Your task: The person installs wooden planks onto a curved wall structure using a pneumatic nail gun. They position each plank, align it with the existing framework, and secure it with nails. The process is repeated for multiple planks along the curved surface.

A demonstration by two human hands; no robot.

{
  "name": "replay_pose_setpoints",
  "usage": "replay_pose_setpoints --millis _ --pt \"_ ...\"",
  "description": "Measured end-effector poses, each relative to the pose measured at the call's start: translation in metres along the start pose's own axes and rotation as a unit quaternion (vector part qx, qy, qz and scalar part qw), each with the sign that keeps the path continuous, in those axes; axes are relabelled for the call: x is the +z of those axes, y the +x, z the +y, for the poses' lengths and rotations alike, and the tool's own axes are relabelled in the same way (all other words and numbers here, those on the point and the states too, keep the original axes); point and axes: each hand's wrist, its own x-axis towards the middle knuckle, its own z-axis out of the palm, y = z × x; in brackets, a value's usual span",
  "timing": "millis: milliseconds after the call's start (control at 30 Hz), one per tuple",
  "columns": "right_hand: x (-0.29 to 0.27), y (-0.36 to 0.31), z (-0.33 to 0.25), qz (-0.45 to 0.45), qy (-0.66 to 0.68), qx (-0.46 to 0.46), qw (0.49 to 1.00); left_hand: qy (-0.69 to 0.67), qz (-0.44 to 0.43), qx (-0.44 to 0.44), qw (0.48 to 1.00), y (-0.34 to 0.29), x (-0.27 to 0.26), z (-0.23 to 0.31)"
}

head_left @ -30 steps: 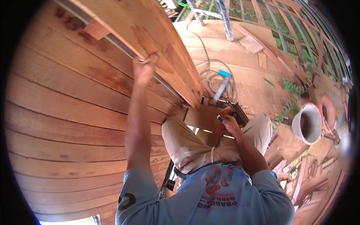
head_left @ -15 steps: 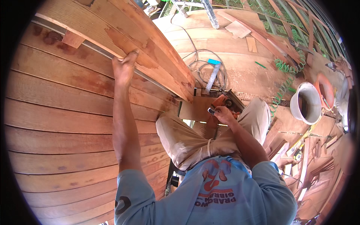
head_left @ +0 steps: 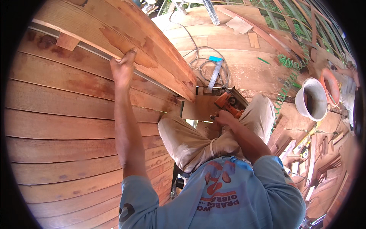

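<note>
My left hand (head_left: 122, 70) is closed round the near edge of a wide wooden plank (head_left: 114, 34), its thumb on top and its fingers curled underneath. A small wood block (head_left: 68, 41) sits under that plank, farther left. My right hand (head_left: 225, 118) is closed in front of my lap round a small dark-ended object (head_left: 212, 117), mostly hidden by the fingers; I cannot make out its kind. Just beyond the right hand lies an orange power tool (head_left: 223, 100), beside a short flat board (head_left: 200, 108).
A blue-handled try square (head_left: 215, 72) lies beside a coiled dark cable (head_left: 202, 53). A green spiral air hose (head_left: 283, 91), a grey bucket (head_left: 310, 99) and an orange one (head_left: 330, 87) are at the right. Wood offcuts (head_left: 324, 171) are scattered there. Another person's arm (head_left: 345, 70) shows at the far right.
My right hand has turned and dropped slightly toward my lap, so less of the small object shows. My left hand keeps its hold on the plank. The view has shifted a little.
</note>
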Motion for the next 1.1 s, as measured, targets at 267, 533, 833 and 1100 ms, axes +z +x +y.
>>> replay_pose_setpoints --millis 267,533,833,1100 --pt "0.038 0.033 0.027 -0.072 -0.130 0.003 0.989 -0.005 -0.024 0.027 0.999 0.001 -0.001 0.000" --pt "0.039 0.039 0.028 -0.066 -0.120 0.050 0.989 0.008 -0.013 0.006 1.000 0.000 -0.001 0.002" --pt "0.040 0.046 0.026 -0.085 -0.122 0.068 0.986 -0.010 -0.031 0.014 0.999 0.000 -0.001 0.003" --pt "0.052 0.062 0.031 -0.068 -0.102 0.038 0.992 -0.031 -0.038 0.001 0.999 -0.001 0.001 0.005"
